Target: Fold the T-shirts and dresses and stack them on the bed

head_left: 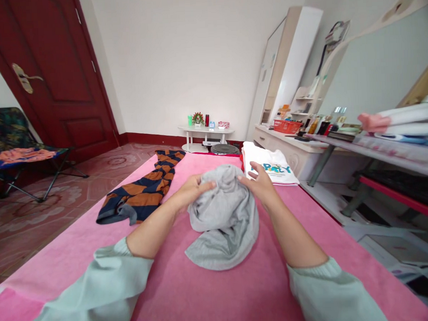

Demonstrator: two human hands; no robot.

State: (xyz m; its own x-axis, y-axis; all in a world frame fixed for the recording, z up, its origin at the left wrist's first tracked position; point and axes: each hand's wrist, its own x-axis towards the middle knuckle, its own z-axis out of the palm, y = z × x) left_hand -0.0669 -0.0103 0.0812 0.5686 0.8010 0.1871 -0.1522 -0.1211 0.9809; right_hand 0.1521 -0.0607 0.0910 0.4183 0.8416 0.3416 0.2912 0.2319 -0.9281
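Observation:
A grey piece of clothing [223, 217] hangs bunched between my hands over the pink bed cover [206, 298]. Its lower end curls on or just above the cover; its exact kind does not show. My left hand [191, 192] grips its upper left part, thumb on top. At the upper right, my right hand [259, 182] pinches the cloth between thumb and fingers. Beyond my right hand lies a folded white T-shirt [267, 160] with coloured lettering. To the left, an orange and navy patterned garment [140, 192] is spread loosely on the cover.
A low white table [207, 129] with small items stands against the far wall. On the right are a dresser [287, 136] and a shelf table [387, 153] with folded cloths. At left, a folding chair [25, 159] holds clothing near a red door [50, 68].

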